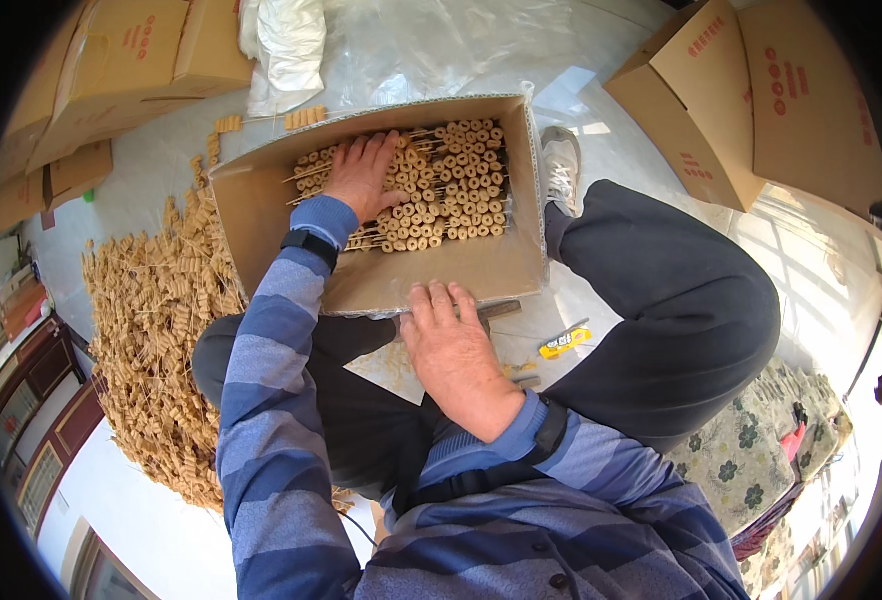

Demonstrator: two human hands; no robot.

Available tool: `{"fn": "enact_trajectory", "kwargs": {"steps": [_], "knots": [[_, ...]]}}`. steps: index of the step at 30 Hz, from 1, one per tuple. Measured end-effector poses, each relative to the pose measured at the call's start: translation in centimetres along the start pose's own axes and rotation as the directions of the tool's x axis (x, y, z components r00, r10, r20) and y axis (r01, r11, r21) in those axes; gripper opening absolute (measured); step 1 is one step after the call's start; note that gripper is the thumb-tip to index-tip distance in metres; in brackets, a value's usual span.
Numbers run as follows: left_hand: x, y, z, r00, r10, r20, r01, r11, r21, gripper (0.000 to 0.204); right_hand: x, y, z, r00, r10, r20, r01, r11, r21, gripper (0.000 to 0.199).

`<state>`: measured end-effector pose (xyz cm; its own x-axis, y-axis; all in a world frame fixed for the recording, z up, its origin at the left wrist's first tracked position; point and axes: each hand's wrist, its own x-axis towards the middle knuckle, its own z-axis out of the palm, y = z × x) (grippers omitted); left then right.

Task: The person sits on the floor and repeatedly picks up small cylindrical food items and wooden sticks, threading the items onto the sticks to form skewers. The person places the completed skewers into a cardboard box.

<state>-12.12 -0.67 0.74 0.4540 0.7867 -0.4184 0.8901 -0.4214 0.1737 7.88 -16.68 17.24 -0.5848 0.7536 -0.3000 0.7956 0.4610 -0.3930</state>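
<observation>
An open cardboard box point(376, 287) stands in front of me, between my bent legs. Packed inside are many skewers point(431, 195) of tan, ridged rolls, their round ends with center holes facing up and thin sticks showing at the left. My left hand point(363, 175) reaches into the box and lies on the skewers, fingers stretched and thumb apart; its palm side is hidden. At the near wall, my right hand point(451, 350) has its fingertips hooked over the rim, with the thumb out of sight.
A large heap of loose skewers point(161, 340) lies at my left. A yellow cutter knife point(565, 343) is on the floor by my right leg. Cardboard boxes point(126, 60) stand far left, more boxes point(701, 100) far right. Clear plastic sheeting point(411, 50) lies beyond; a flowered cushion point(746, 450) sits right.
</observation>
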Motion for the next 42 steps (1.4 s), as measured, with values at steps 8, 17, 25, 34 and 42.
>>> {"fn": "enact_trajectory", "kwargs": {"steps": [8,17,25,34,42], "knots": [[0.7,-0.3,-0.8,0.992,0.023,0.128,-0.014,0.998,-0.065,0.098,0.3,-0.3,0.6,1.0,0.008,-0.011,-0.008,0.999,0.037,0.034],[-1.5,2.1,-0.3,0.967,-0.137,-0.215,0.129,0.99,-0.048,0.083,0.4,-0.7,0.8,1.0,-0.013,0.009,0.012,0.999,0.037,0.035],[0.5,1.1,1.3,0.973,-0.156,-0.17,0.101,0.95,-0.294,0.054,0.6,-0.6,1.1,0.999,-0.008,-0.036,0.008,1.0,0.019,0.032],[-2.8,2.6,-4.9,0.926,-0.365,-0.095,0.333,0.91,-0.249,0.053,0.9,-1.1,1.9,0.998,-0.045,-0.049,0.044,0.999,-0.008,0.031],[-24.4,6.5,-15.8,0.718,-0.232,-0.656,-0.236,0.805,-0.544,0.044,1.9,-1.5,-0.2,0.91,-0.328,-0.252,0.341,0.94,0.01,0.035]]}}
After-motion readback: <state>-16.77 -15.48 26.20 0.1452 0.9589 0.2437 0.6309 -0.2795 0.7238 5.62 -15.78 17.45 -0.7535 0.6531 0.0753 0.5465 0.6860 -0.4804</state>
